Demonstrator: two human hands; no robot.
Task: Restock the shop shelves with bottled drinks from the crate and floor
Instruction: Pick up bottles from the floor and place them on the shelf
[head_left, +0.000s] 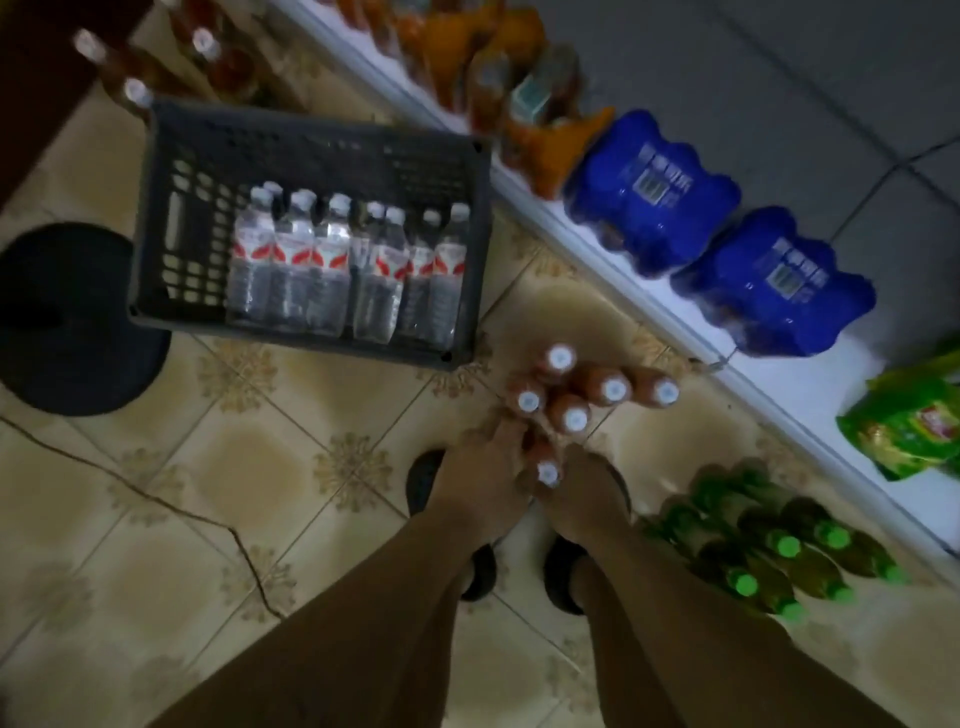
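The right hand (584, 499) is curled round one brown bottle (545, 465) low over the floor. The left hand (483, 467) lies against the same bottle from the other side. The frame is smeared, so I cannot tell whether the left fingers actually close on it. This looks like the pick-up step for the floor stock, with one bottle being taken from its group and no shelving yet begun. The next move, as I judge it, calls for a firm hold below the neck and a lift straight up clear of the neighbouring caps. After that comes a swing right toward the shelf.

The tiled floor (260, 467) fills most of the view. The white shelf (831, 384) runs diagonally down the right side. It bears two blue packs (654, 192), orange packs (561, 150) further along and a green packet (909, 426) nearer the person. The dark crate (311, 135) sits on the floor just beside the shelf, with water bottles (337, 260) standing along its near wall. A black round stool (67, 317) stands left of the crate. Green-capped bottles (769, 551) are grouped by the right arm. Between the crate and the hands stand the other brown bottles (597, 387), close together, with five white caps showing.

The held bottle stands upright or close to it, with its long axis vertical and its white cap pointing up at the camera.
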